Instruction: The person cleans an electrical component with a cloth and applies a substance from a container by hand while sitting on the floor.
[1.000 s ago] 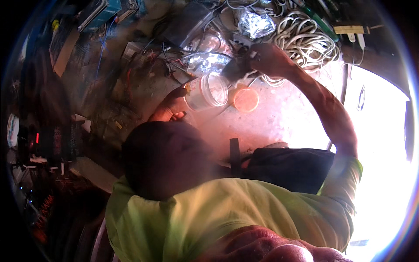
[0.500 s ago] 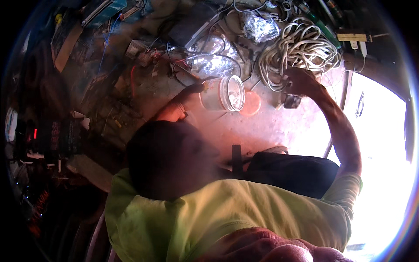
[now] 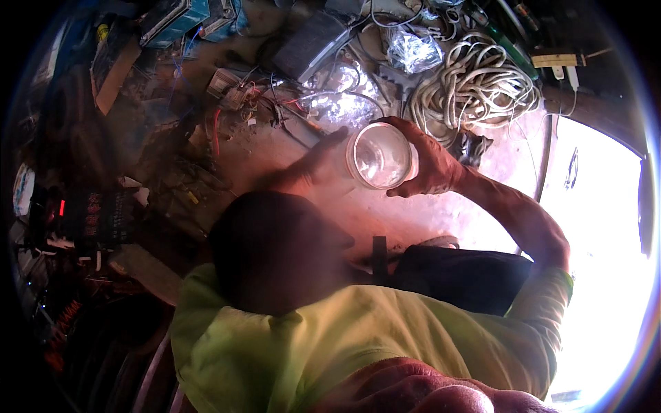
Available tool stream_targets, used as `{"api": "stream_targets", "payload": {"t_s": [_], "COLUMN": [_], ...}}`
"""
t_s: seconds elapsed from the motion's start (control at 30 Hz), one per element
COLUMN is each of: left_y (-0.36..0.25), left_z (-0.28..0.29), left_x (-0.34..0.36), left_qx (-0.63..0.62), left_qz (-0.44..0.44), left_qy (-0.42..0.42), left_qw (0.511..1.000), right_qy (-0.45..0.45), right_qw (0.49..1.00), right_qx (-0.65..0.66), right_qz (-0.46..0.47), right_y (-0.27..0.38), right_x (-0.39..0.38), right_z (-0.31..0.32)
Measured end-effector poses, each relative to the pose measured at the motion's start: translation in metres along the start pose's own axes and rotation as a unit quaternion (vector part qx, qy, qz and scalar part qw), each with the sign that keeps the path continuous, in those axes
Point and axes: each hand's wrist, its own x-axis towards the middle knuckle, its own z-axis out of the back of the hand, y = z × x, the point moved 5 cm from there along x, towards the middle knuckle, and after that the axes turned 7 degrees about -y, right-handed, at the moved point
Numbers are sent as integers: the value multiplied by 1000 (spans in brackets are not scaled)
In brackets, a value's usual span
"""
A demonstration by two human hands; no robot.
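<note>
My right hand (image 3: 427,165) is closed round the side of a clear plastic jar (image 3: 379,155), whose round opening faces up toward the camera; something pale and shiny shows inside, too blurred to name. Just left of the jar, my left hand (image 3: 320,151) reaches up in shadow, its fingers smeared, so their grip and any contact are unclear. A small dark object (image 3: 471,148) lies beyond my right hand, against the coiled pale rope (image 3: 475,86). Crumpled shiny plastic (image 3: 337,100) lies behind the jar.
Wires and loose parts (image 3: 237,93), a dark grey box (image 3: 310,45) and blue cases (image 3: 175,20) crowd the back. Dark equipment (image 3: 96,213) lines the left. A pale power strip (image 3: 558,58) sits back right; dark fabric (image 3: 458,275) lies near my right arm.
The dark object left my right hand for the floor beside the rope. That hand then moved onto the jar, which turned opening-up and moved right. The orange disc is now hidden.
</note>
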Motion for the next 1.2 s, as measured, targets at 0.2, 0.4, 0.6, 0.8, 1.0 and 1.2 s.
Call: {"api": "stream_targets", "payload": {"t_s": [0.2, 0.4, 0.6, 0.8, 1.0, 1.2], "left_y": [-139, -204, -211, -224, -272, -287], "left_z": [-23, -63, -69, -108, -115, -87], "left_x": [-13, -4, -9, -51, -59, -43], "left_qx": [679, 831, 797, 743, 763, 768], "left_qz": [-397, -439, -481, -567, -510, -507], "left_qy": [-201, -283, -248, -257, -322, -370], "left_qw": [584, 193, 268, 247, 232, 129], "right_qy": [2, 19, 27, 43, 50, 45], "right_qw": [1000, 999, 998, 996, 993, 992], "right_qx": [29, -24, -51, -66, -92, -97], "right_qz": [4, 8, -14, -37, -49, -64], "right_y": [8, -2, -9, -16, -22, -33], "right_x": [-3, -9, -24, -27, -26, -30], "right_z": [20, 16, 18, 16, 18, 20]}}
